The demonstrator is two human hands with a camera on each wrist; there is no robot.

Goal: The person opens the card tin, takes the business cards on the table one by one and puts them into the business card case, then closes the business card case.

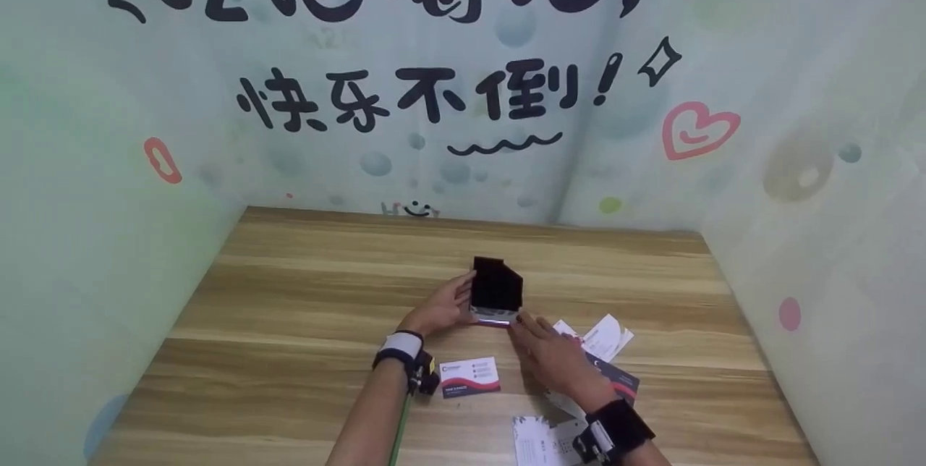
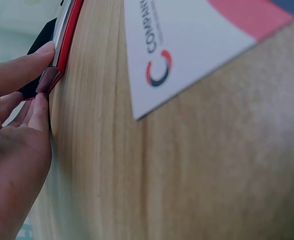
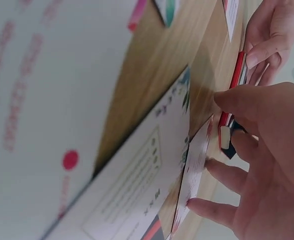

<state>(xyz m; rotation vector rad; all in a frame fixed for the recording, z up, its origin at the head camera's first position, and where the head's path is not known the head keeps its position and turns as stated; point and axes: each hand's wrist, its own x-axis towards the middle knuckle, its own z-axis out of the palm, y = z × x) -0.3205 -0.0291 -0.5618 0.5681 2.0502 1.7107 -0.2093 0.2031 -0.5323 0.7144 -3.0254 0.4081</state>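
A card case stands with its lid raised on the wooden table, showing a black inside; its outer edge is red with a metallic strip. My left hand holds its left side, thumb on top and fingers beneath in the left wrist view. At the near right corner, my right hand has thumb and index finger on either side of the case. Other fingers of that hand touch a white card on the table. Close by lies a white business card with a red wave.
Several loose cards lie around and under my right hand, including a dark card and a floral-edged white card. A green strip runs beside my left forearm. Printed fabric walls border the table.
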